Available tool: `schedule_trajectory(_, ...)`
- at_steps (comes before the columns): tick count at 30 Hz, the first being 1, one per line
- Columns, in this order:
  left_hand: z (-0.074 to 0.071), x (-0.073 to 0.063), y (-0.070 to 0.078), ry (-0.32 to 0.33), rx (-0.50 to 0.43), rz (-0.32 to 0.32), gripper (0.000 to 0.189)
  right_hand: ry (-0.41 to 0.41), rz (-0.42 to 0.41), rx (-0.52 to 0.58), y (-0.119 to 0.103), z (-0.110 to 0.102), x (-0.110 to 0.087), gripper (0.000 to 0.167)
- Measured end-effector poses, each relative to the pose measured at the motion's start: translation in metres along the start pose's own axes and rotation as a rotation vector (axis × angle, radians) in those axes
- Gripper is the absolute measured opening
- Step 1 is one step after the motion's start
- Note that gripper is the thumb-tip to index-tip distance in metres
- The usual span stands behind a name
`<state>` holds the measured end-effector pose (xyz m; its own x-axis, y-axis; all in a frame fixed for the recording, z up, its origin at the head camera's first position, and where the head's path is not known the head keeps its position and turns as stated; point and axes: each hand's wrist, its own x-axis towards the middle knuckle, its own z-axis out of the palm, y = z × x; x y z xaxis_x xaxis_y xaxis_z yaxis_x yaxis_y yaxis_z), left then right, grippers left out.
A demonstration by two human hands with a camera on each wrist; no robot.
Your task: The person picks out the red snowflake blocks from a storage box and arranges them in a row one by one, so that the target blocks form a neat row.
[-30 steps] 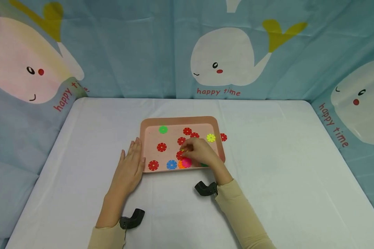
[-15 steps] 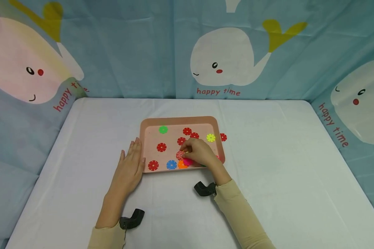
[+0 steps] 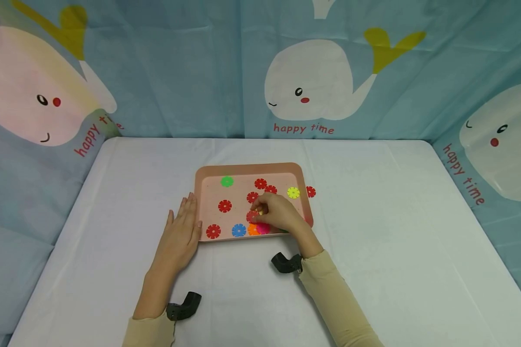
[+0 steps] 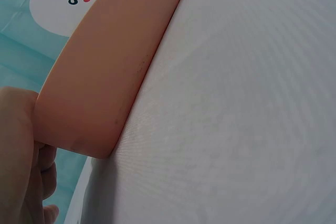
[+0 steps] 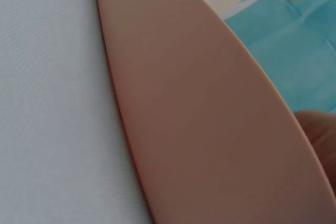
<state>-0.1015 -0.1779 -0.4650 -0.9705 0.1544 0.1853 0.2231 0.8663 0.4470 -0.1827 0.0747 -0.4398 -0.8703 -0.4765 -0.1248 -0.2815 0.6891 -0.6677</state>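
Note:
A shallow pink tray [image 3: 247, 168] holds several flat notched plastic discs. My left hand [image 3: 176, 236] lies with straight fingers along the tray's left side, touching it; in the left wrist view the left hand [image 4: 16, 150] is beside the tray's wall [image 4: 100, 77]. My right hand [image 3: 278, 211] reaches over the tray's front right, thumb and index finger pinching a red notched disc [image 3: 250, 217]. A bit of yellow shows between those fingers. Just below lie a pink disc [image 3: 263, 229] and an orange disc [image 3: 253, 230]. In the right wrist view the tray's wall [image 5: 210, 103] hides the fingertips.
Other discs in the tray include a blue one [image 3: 239, 230], a light green one [image 3: 227, 181], a yellow one [image 3: 293, 193] and several red ones. One red disc [image 3: 311, 192] is outside the tray's right edge. A white cloth [image 3: 395, 241] covers the table.
The red disc at my right fingertips has shifted slightly, looking blurred half a second ago. The pink disc has slid a little to the right. My left hand and the tray stay put.

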Motion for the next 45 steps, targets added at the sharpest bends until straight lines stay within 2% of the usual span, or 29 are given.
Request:
schedule_trajectory(9, 0.001, 0.0, 0.0, -0.001, 0.005, -0.003, 0.059, 0.009, 0.004, -0.01, 0.001, 0.002, 0.0, 0.025)
schedule_trajectory(19, 0.001, 0.001, 0.001, -0.005, 0.007, -0.014, 0.06, 0.043, -0.006, 0.067, 0.004, 0.0, -0.001, 0.019)
schedule_trajectory(28, 0.001, 0.001, 0.0, -0.003, 0.004, -0.013, 0.059, 0.035, -0.036, 0.141, 0.008, -0.002, 0.001, 0.011)
schedule_trajectory(41, 0.003, 0.0, -0.001, 0.001, 0.001, -0.006, 0.06, 0.186, -0.072, 0.26, 0.022, -0.021, -0.003, 0.009)
schedule_trajectory(45, 0.003, 0.001, -0.001, -0.003, 0.006, -0.013, 0.06, 0.241, -0.055, 0.295, 0.027, -0.029, -0.005, 0.011)
